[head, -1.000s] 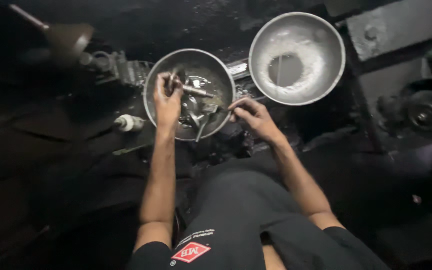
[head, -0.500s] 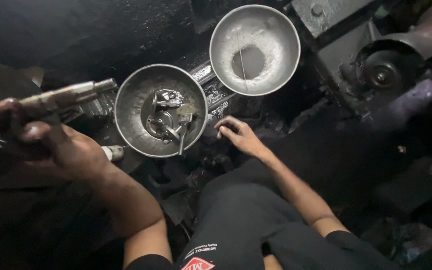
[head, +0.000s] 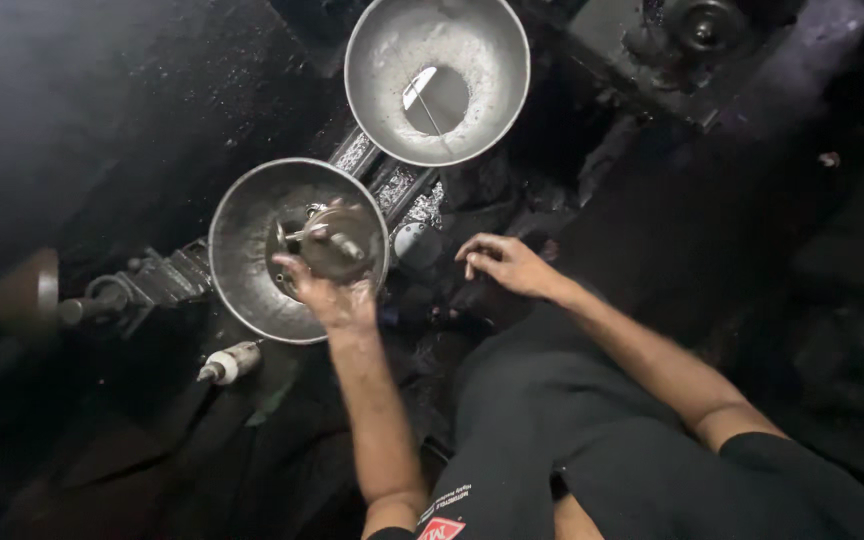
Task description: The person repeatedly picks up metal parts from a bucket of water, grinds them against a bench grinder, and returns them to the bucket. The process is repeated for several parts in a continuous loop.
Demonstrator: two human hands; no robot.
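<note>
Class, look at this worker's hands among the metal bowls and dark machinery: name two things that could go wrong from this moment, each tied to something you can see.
1. The left hand grips a metal part inside the near bowl; its edges or the loose pieces beside it might cut bare fingers.
2. The right hand rests on grimy, shaving-strewn machinery; it could slip or pick up splinters.

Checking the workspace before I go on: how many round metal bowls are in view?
2. The nearer metal bowl sits under the left hand, which grips a dark metal part in it. The farther bowl lies beyond it. Dark areas may hide more.
</note>
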